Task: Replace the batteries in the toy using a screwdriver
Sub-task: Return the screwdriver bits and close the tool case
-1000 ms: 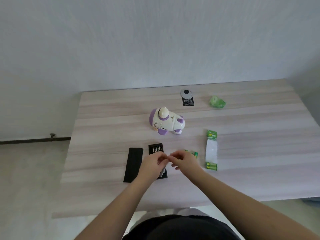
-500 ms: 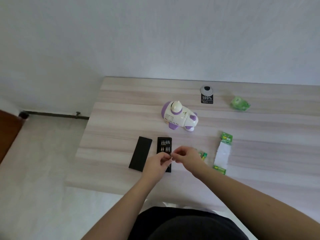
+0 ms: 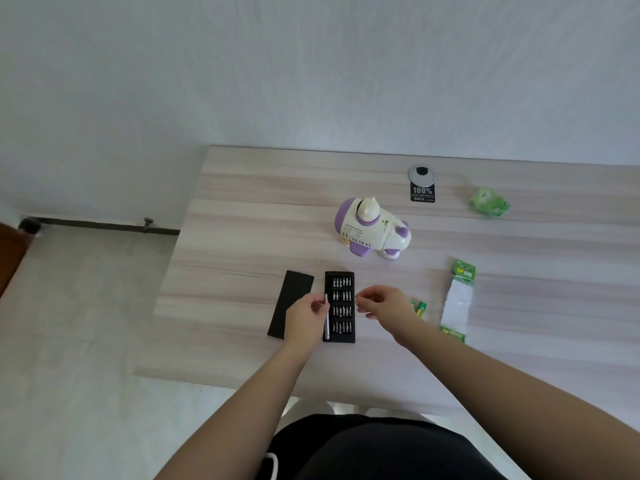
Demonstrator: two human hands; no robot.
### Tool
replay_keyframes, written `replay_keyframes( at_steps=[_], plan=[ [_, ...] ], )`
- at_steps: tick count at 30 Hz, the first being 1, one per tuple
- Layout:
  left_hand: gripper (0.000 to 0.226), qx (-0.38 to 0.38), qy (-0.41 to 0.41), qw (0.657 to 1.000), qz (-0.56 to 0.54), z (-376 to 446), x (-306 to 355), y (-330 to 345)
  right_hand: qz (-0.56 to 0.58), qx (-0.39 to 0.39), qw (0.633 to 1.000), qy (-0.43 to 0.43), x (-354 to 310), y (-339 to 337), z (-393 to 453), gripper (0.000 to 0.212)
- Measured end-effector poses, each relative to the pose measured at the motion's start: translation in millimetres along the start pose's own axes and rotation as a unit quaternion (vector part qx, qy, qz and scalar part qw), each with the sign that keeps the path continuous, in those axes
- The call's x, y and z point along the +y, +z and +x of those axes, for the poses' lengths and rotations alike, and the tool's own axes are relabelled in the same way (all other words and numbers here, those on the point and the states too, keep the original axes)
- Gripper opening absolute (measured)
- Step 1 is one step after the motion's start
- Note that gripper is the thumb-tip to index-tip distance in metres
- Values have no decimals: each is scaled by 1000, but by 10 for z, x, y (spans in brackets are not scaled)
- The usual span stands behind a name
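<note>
From the head view, the task looks barely begun: the toy (image 3: 373,228) stands untouched on the surface (image 3: 242,237), well beyond the hands. The left hand (image 3: 304,318) grips the slim screwdriver (image 3: 326,315) over the open bit case (image 3: 340,306). The right hand (image 3: 384,306) has its fingers pinched together, probably on a bit too small to make out. Fresh batteries (image 3: 420,308) lie just beside it. Unscrewing and swapping remain.

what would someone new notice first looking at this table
Probably the white and purple toy standing mid-table, the brightest shape there. Next, the two hands near the front edge over the open black bit case: the left hand holds a slim silver screwdriver, the right hand hovers beside it.
</note>
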State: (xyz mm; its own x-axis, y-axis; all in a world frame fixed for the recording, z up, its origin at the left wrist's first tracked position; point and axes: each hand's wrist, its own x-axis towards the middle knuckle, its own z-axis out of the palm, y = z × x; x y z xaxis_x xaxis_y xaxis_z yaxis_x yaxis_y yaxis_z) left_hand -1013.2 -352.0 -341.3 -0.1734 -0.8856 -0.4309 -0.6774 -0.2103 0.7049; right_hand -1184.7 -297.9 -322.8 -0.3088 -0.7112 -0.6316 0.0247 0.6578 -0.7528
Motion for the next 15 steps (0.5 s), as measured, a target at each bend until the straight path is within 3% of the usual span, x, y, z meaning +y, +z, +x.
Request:
replay_keyframes(
  at_steps=[15],
  plan=[
    [16,3,36,996,79,269,60,166,-69,28,997,19,23,157,170,3]
  ],
)
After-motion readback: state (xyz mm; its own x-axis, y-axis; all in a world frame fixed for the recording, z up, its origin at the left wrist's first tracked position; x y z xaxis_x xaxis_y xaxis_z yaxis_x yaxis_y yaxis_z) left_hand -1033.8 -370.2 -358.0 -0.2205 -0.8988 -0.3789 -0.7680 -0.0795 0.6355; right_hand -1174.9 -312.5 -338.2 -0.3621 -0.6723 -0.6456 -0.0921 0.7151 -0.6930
